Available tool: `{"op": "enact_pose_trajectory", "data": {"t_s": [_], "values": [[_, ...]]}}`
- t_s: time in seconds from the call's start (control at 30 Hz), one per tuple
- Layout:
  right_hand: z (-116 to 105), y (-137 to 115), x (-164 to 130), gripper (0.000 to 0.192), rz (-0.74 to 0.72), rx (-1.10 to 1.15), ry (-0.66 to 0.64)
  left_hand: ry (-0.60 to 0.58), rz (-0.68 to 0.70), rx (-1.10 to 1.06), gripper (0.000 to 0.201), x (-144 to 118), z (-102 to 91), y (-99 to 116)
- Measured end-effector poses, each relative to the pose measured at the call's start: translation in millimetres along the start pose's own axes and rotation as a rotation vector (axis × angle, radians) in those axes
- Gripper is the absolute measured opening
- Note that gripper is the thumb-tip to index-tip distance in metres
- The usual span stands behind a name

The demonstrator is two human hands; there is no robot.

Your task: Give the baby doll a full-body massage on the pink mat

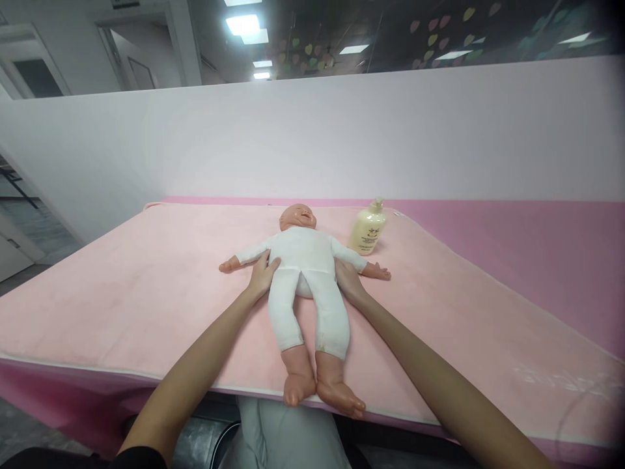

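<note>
A baby doll (303, 251) with a white cloth body lies on its back, its head away from me and its bare feet at the table's near edge. Its arms are spread out to both sides. My left hand (263, 275) wraps round the doll's side at the waist, thumb on the front and fingers beneath the arm. On the opposite side my right hand (348, 280) clasps the waist, its fingers partly hidden behind the body. Beyond the doll's arm on the right stands a pale yellow pump bottle (367, 229) with dark print.
A pink towel (161, 280) covers most of the table, over a darker pink surface (512, 260). A white partition wall (312, 140) rises behind it. My legs in grey trousers (286, 433) are under the near edge.
</note>
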State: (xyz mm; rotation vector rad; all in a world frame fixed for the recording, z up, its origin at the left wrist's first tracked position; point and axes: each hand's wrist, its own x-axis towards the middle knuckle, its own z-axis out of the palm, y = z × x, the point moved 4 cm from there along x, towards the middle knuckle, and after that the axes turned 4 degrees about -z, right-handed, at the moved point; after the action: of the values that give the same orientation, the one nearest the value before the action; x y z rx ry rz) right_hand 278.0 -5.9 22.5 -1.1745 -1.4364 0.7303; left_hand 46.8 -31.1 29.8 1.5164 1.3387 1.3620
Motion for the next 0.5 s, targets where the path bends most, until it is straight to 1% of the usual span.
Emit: {"op": "enact_pose_trajectory", "data": {"t_s": [0.23, 0.5], "values": [[0.8, 0.7, -0.6, 0.038, -0.003, 0.032, -0.016, 0.004, -0.011, 0.006, 0.044, 0.7, 0.1, -1.5], [0.7, 3.6, -0.2, 0.039, 0.007, 0.025, -0.034, 0.005, -0.016, 0.014, 0.042, 0.0, -0.6, 0.6]]}}
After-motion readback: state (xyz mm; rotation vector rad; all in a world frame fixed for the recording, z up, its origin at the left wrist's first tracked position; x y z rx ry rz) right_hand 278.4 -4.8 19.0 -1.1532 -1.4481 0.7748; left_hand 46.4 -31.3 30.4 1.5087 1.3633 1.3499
